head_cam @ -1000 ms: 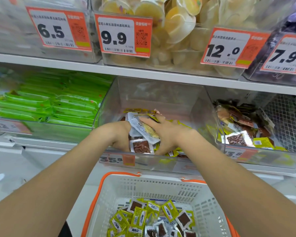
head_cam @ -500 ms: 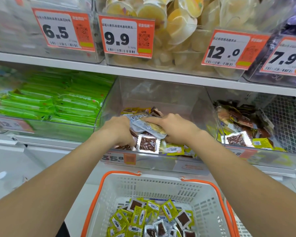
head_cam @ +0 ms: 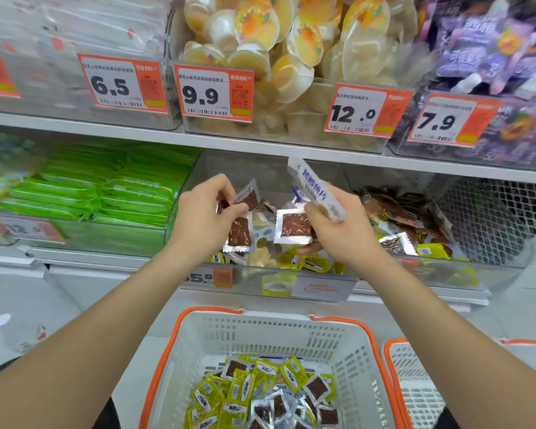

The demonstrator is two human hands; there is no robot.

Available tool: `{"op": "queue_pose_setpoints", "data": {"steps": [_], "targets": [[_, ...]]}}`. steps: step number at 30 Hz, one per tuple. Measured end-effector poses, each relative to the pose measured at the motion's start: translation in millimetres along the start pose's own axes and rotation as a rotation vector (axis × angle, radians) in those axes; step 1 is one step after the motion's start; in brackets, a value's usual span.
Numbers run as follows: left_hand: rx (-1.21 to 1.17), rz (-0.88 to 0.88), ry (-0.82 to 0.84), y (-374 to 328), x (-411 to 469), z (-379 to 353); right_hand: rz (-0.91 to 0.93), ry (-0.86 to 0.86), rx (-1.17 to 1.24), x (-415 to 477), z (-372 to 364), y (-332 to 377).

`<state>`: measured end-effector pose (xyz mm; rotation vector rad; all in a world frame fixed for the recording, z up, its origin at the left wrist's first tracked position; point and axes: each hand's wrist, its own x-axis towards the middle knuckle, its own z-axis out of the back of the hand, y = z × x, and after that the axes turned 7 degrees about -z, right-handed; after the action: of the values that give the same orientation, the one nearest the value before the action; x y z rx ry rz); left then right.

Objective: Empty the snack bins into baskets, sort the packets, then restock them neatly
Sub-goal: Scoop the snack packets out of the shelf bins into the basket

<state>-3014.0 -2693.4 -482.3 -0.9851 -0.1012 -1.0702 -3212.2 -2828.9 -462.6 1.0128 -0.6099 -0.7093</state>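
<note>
The person's left forearm [head_cam: 90, 335] and right forearm [head_cam: 446, 323] are bare along all the length in view, slim and smooth. The left grip [head_cam: 205, 218] and right grip [head_cam: 338, 233] are bare hands. At the near edge, inside each arm, a patch of dark clothing [head_cam: 110, 414] shows; its kind cannot be told.

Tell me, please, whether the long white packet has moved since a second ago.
Yes, upward: the right hand holds the white packet with its tip at the shelf edge above the bin.

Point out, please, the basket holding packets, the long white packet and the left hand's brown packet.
basket [head_cam: 260, 334]: head view, perforated back wall.
long white packet [head_cam: 310, 184]: head view, printed upper half.
brown packet [head_cam: 248, 198]: head view, its dark window.
</note>
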Motion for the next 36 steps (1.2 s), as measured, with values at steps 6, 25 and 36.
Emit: {"op": "queue_pose_setpoints", "data": {"steps": [6, 25, 36], "targets": [[-0.339, 0.009, 0.372, -23.6, -23.1, 31.2, -0.186, 0.368, 0.141, -74.5, 25.6, 17.2], [-0.09, 0.191, 0.483, -15.3, -10.9, -3.4, -0.256, 0.428, -0.201, -44.3, 20.5, -12.5], [0.499, 0.381, 1.097, 0.5, 24.7, -23.6, -0.478, 0.414, -0.707, 46.7, -26.5, -44.8]]}}
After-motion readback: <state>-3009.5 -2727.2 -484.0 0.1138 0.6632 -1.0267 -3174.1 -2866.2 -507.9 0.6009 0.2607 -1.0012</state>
